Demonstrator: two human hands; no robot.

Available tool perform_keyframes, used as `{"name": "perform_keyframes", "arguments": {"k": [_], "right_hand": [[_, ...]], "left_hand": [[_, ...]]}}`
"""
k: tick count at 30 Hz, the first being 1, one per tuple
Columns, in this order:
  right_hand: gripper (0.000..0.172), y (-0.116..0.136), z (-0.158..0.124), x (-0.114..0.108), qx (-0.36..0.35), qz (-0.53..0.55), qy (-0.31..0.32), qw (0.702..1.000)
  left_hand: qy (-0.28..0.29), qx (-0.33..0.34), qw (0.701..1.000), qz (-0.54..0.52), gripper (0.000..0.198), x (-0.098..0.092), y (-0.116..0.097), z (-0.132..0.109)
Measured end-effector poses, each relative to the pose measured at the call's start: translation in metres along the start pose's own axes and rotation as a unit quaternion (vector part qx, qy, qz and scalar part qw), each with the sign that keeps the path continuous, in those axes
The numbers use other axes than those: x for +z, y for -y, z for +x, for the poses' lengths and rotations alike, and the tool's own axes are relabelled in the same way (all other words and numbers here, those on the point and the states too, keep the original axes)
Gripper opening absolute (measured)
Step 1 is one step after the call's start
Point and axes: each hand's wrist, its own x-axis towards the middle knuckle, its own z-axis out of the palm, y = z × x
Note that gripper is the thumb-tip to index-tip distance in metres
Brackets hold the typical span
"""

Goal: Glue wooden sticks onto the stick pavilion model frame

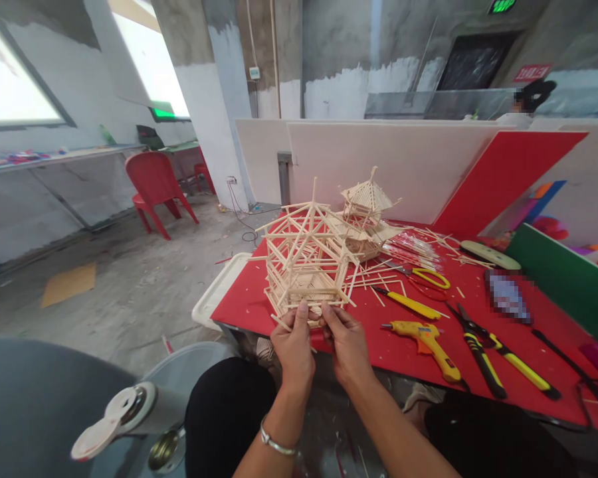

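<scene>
Here, both your hands meet at the near side of the stick pavilion [313,289], the thumbs and fingers of your left hand [295,348] and right hand [347,345] clamped on its low near edge, with the pavilion upright at the near left of the red tabletop [252,302]. Just beyond it to the right you have a second, roofed stick model [367,197], loose sticks around its foot. Farther right, from far to near, lie yellow-handled scissors [436,277], a yellow knife [413,305] and a yellow glue gun [427,338], with pliers [483,358] beside the gun.
</scene>
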Motion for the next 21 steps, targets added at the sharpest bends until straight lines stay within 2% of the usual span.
{"name": "perform_keyframes", "arguments": {"k": [21], "right_hand": [[0.034, 0.0001, -0.0002, -0.0002, 0.011, 0.003, 0.000, 1.000]], "left_hand": [[0.000, -0.005, 1.000, -0.012, 0.029, 0.0014, -0.0015, -0.0005]]}}
